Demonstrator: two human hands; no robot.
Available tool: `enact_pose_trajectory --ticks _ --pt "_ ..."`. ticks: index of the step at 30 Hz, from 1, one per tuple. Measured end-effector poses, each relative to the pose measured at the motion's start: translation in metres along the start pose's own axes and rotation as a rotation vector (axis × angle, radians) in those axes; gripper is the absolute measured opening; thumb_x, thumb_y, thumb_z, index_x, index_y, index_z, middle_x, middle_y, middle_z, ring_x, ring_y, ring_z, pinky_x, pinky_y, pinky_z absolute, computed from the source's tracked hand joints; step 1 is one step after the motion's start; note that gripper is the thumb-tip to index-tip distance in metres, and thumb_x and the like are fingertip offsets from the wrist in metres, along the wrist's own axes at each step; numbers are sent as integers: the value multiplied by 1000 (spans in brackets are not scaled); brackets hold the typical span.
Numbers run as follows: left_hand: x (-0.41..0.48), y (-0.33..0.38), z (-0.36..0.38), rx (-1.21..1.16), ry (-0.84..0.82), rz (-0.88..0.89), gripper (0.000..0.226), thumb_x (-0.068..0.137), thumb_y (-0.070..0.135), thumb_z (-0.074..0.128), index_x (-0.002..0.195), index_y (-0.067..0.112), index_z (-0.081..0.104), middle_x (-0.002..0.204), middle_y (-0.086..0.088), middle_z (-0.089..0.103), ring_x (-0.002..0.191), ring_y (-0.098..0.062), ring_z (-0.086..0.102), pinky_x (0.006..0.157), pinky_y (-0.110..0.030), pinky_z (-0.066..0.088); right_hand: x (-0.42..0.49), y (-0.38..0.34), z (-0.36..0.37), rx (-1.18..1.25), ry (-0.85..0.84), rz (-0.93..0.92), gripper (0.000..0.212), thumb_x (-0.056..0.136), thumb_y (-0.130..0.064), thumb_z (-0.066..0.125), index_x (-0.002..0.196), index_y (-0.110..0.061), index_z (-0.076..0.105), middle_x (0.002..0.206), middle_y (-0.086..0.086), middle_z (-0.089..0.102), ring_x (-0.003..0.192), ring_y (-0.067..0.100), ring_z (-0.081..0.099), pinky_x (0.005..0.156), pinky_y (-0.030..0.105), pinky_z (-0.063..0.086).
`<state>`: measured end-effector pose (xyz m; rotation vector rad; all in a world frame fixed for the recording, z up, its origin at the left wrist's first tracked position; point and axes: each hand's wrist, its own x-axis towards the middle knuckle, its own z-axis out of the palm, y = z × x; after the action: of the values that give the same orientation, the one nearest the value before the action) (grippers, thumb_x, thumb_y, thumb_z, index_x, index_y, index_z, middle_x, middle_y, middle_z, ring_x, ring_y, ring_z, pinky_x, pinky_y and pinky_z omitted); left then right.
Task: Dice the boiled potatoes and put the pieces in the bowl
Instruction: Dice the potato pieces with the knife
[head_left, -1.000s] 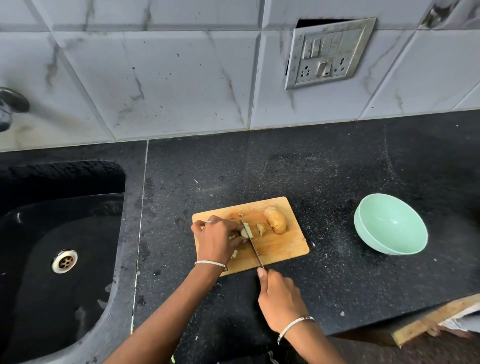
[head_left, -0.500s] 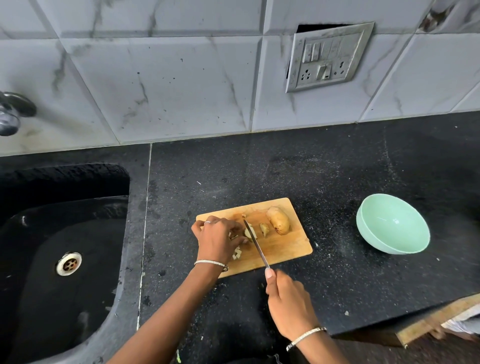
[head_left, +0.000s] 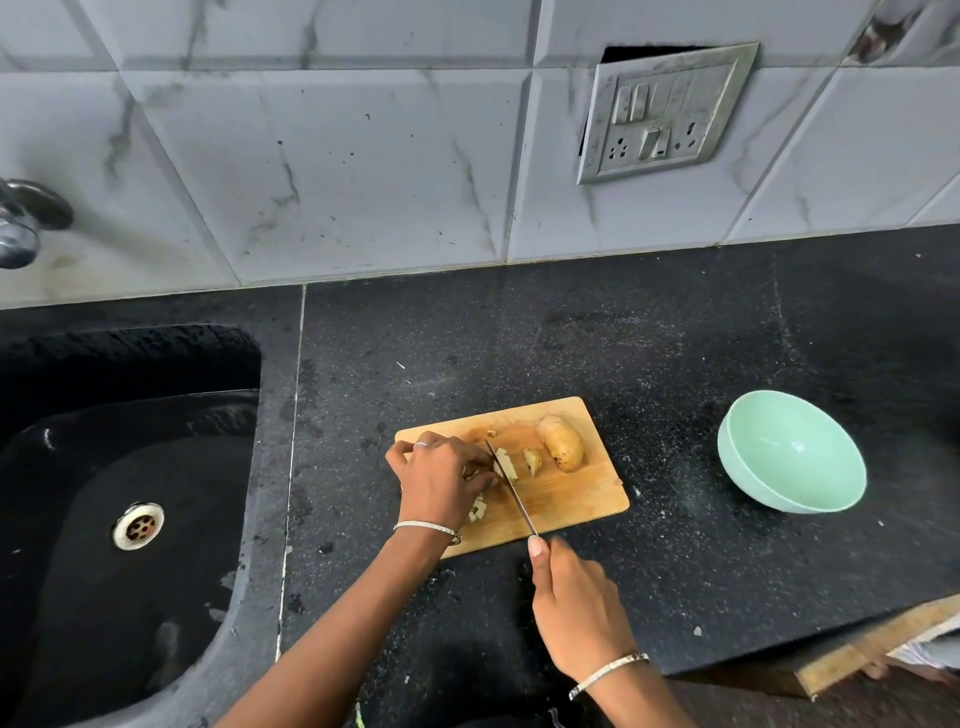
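wooden cutting board (head_left: 566, 499) matt; bowl (head_left: 789, 457) glossy; counter (head_left: 649, 338) speckled stone; knife (head_left: 511, 488) metal

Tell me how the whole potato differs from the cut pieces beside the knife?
The whole potato is large and rounded; the cut pieces are small, pale, angular. The whole potato lies untouched; the cut pieces sit against the knife blade. Both rest on the cutting board.

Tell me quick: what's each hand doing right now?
Left hand: fingers curled on the potato piece being cut.
Right hand: closed round the knife.
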<state>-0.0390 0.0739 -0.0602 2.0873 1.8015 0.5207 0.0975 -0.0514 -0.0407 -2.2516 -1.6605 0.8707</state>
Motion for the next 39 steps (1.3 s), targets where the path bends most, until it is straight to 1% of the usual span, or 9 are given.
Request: enact_pose_trajectory --ticks 5,8,14,18,21,27,30,35,39 --pt "1 0 1 8 -11 5 14 77 44 73 90 38 73 93 21 69 105 -10 49 92 -41 16 3 -1 3 0 -13 15 37 102 -50 16 91 -27 43 80 -5 53 86 26 62 69 38 45" --pt "1 0 3 1 -8 2 13 78 45 72 91 40 73 93 22 69 106 -8 49 92 -39 14 4 -3 6 -10 -20 50 38 102 -51 16 94 -26 44 86 -2 55 94 30 63 68 38 43" --pt "3 1 4 -8 -4 -10 13 80 40 71 92 38 74 95 20 69 107 -8 51 94 -40 14 9 -12 2 -8 -35 55 40 104 -47 20 105 -23 52 99 5 63 98 32 63 69 37 44" --pt "5 1 4 -12 -7 -18 14 79 38 73 92 36 74 97 19 70 107 -8 53 96 -40 14 12 -11 1 35 -69 47 37 103 -48 20 94 -27 49 89 1 62 92 30 64 73 39 49" --pt "5 1 4 -12 -2 -15 13 79 38 73 91 36 74 95 18 70 106 -8 54 95 -40 15 16 -10 2 60 -89 53 35 103 -49 20 90 -30 46 90 2 63 91 30 64 76 41 50" --pt "3 1 5 6 -11 -11 11 79 40 72 89 38 74 93 20 69 104 -6 53 96 -43 17 23 -10 1 86 -137 78 39 103 -51 21 90 -26 48 89 2 57 93 30 61 80 40 48" --pt "2 1 6 5 6 -3 10 80 38 72 89 37 74 93 19 69 104 -7 54 95 -43 17 19 -10 0 74 -138 90 45 103 -51 19 100 -21 54 98 7 59 100 32 59 84 40 47" --pt "-1 0 6 -3 30 11 7 79 37 74 86 37 74 91 20 70 104 -9 54 95 -44 18 4 -3 2 27 -148 112 47 103 -51 17 97 -20 52 99 8 59 100 31 58 76 37 41" --pt "1 0 5 11 20 5 9 76 40 75 85 38 73 90 21 69 104 -10 54 95 -44 17 -10 8 -1 4 -146 98 45 102 -51 16 86 -24 48 88 -1 58 88 22 58 76 36 45"
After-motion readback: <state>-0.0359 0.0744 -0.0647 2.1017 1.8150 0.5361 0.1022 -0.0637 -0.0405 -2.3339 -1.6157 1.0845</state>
